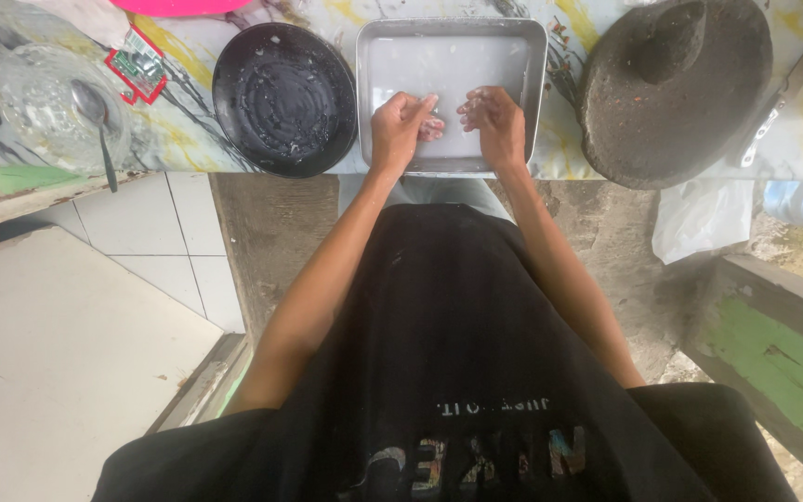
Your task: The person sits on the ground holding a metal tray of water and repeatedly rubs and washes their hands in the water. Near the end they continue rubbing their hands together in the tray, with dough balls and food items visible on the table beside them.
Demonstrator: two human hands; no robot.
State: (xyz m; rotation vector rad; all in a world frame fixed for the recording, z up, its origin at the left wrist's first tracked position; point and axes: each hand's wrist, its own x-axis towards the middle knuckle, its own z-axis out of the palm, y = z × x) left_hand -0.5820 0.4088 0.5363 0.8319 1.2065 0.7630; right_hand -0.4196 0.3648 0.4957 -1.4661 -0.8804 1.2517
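My left hand point(400, 127) and right hand point(494, 121) sit together over the near edge of the square metal tray point(536, 93), top centre of the frame. The fingers point(429, 125) are curled and dip into the milky white liquid point(443, 65); whether they pinch anything under the surface I cannot tell. Judging by the wet, whitish fingertips, the work in the liquid is under way, and nothing solid shows in the tray yet. Just left of the tray stands a black round pan point(283, 98), smeared and otherwise bare. Further left, a clear glass bowl point(34, 93) with a spoon point(95, 116). At upper right sits a stone mortar with its pestle point(676, 88). Nothing crowds the hands; pan and mortar flank the tray closely.
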